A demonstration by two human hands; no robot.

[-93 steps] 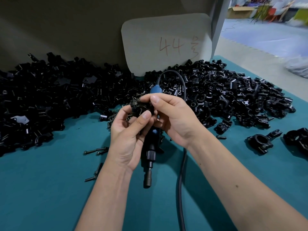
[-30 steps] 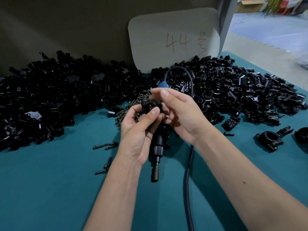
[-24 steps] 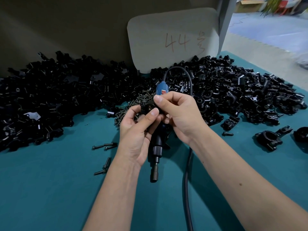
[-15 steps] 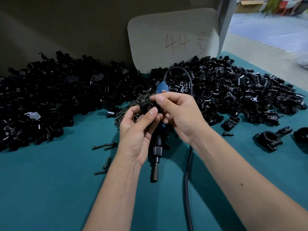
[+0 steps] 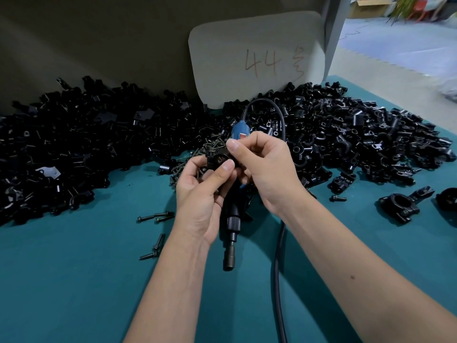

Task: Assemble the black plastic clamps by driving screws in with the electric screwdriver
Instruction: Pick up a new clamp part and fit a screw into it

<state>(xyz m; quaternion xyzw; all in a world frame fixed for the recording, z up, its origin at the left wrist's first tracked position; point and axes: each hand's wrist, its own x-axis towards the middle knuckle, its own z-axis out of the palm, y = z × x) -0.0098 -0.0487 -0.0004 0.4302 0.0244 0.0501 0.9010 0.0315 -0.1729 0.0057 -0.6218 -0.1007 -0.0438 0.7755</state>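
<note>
Both hands meet at the middle of the view over a teal bench [image 5: 74,280], sharing one black plastic clamp [image 5: 218,158]. The left hand [image 5: 202,194] grips it from below, thumb pressed on its near face and fingers curled behind. The right hand [image 5: 265,169] pinches its top edge with the forefinger tip; the other fingers curl underneath.

Directly beneath the hands lies the electric screwdriver [image 5: 232,224], blue body toward 12 o'clock and bit holder toward 6 o'clock, its black cord [image 5: 278,280] running off toward 6 o'clock.

A heap of clamp parts [image 5: 86,144] spreads from 9 o'clock across to 2 o'clock. Loose screws [image 5: 154,216] lie at 8 o'clock of the hands, and an assembled clamp [image 5: 401,205] sits at 3 o'clock. A grey card marked "44" [image 5: 257,58] leans upright at 12 o'clock.
</note>
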